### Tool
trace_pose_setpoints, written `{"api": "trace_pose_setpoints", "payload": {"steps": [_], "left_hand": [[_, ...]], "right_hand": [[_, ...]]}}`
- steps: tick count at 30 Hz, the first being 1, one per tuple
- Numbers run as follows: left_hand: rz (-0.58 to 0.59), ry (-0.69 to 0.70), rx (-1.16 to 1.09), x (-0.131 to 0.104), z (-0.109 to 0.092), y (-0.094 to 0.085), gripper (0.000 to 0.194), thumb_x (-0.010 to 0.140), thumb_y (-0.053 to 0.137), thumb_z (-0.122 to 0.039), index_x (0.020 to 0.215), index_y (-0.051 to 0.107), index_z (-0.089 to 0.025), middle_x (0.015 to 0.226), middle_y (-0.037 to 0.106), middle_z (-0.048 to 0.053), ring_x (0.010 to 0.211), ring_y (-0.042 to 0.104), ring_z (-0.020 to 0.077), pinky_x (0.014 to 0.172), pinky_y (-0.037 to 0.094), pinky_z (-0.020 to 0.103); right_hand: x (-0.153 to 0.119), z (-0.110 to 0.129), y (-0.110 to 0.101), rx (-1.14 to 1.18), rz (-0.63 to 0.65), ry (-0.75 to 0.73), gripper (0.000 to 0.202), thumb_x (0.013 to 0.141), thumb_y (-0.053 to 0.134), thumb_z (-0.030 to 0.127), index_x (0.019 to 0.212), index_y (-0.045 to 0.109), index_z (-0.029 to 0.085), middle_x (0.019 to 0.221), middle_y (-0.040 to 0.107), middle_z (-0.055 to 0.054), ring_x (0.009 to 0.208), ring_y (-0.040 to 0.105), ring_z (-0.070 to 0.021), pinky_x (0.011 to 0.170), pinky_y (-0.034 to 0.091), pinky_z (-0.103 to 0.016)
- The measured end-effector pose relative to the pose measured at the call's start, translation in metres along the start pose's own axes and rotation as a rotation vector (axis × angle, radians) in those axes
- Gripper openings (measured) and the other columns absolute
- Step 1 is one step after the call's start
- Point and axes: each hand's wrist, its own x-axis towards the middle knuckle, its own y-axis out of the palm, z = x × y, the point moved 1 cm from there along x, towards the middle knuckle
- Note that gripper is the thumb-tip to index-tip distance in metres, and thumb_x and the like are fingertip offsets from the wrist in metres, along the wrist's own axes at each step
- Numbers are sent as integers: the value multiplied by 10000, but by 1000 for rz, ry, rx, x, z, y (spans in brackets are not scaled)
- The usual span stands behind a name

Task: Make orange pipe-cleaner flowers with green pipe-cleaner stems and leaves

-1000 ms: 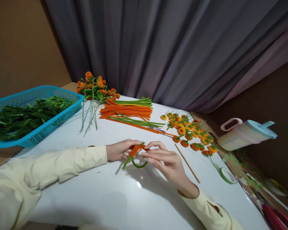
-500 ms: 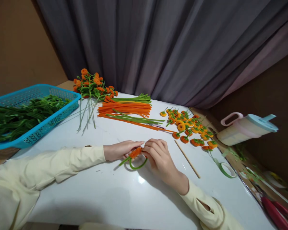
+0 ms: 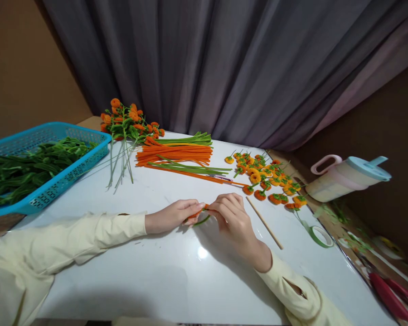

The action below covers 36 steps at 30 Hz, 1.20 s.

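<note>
My left hand (image 3: 177, 215) is closed around an orange pipe-cleaner flower (image 3: 194, 216), and most of the flower is covered by the fingers. A green pipe cleaner (image 3: 202, 221) curves out below it toward my right hand (image 3: 234, 222). The right fingertips pinch at the flower's right side, where a bit of orange shows between the hands. Beyond them lie a bundle of orange pipe cleaners (image 3: 175, 155) and some green pipe cleaners (image 3: 193, 169). Many small orange and yellow flower heads (image 3: 255, 176) are spread to the right.
At left stands a blue basket (image 3: 68, 174) of green leaves (image 3: 37, 165). Orange flowers on stems (image 3: 132, 120) lie at the back. To the right are a wooden stick (image 3: 265, 224), green tape (image 3: 321, 236), a lidded cup (image 3: 343, 179) and red-handled pliers (image 3: 389, 296).
My left hand has turned and closed further over the orange flower, hiding more of it and the green ends. My right fingertips have come against its right side. The view has shifted slightly.
</note>
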Motion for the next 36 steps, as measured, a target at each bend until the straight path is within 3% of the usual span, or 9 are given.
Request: {"api": "trace_pose_setpoints", "payload": {"steps": [4, 10, 13, 18, 25, 31, 36], "left_hand": [[-118, 55, 77, -1, -5, -2, 401, 885, 397, -494, 636, 391, -179, 581, 389, -39, 569, 400, 102, 601, 336, 225], [-127, 120, 161, -2, -1, -6, 362, 891, 390, -478, 694, 441, -179, 611, 448, -25, 584, 433, 108, 599, 352, 219], [-133, 175, 355, -4, 1, -8, 299, 885, 424, -427, 745, 511, -177, 637, 495, -13, 596, 449, 118, 603, 355, 227], [-157, 396, 657, -6, -1, -8, 183, 858, 503, -332, 905, 597, -183, 820, 572, 55, 784, 496, 179, 747, 374, 273], [-239, 359, 596, -7, -1, -5, 138, 838, 533, -310, 883, 606, -202, 810, 595, 44, 816, 497, 190, 790, 369, 286], [-281, 243, 546, -8, -2, -3, 187, 788, 602, -377, 801, 565, -194, 819, 582, 28, 815, 489, 180, 709, 379, 245], [-217, 328, 676, -8, -5, -4, 176, 838, 549, -360, 789, 545, -192, 802, 590, 29, 839, 482, 179, 746, 373, 246]], "right_hand": [[5, -9, -11, -43, -32, 13, 133, 873, 482, 98, 803, 559, 180, 691, 582, -24, 725, 521, -162, 722, 368, -339], [8, -16, -19, 188, 231, 137, 60, 854, 539, 140, 845, 580, 184, 760, 608, -33, 744, 534, -164, 684, 399, -303], [6, -12, -16, 295, 253, 165, 16, 853, 555, 172, 843, 562, 182, 793, 618, -34, 764, 541, -161, 705, 406, -300], [2, -6, -9, 278, 252, 95, 99, 880, 485, 146, 807, 538, 188, 750, 600, -24, 748, 526, -153, 707, 399, -298], [-4, -5, -2, 180, 191, -25, 167, 851, 423, 65, 843, 544, 179, 758, 604, -47, 771, 504, -167, 701, 395, -313], [-7, -2, 3, 99, 176, -90, 205, 809, 400, 15, 732, 517, 165, 672, 555, -40, 714, 463, -164, 666, 378, -317], [-8, -4, 4, 89, 188, -95, 218, 798, 385, -2, 763, 523, 163, 687, 568, -38, 731, 472, -161, 670, 368, -318]]}}
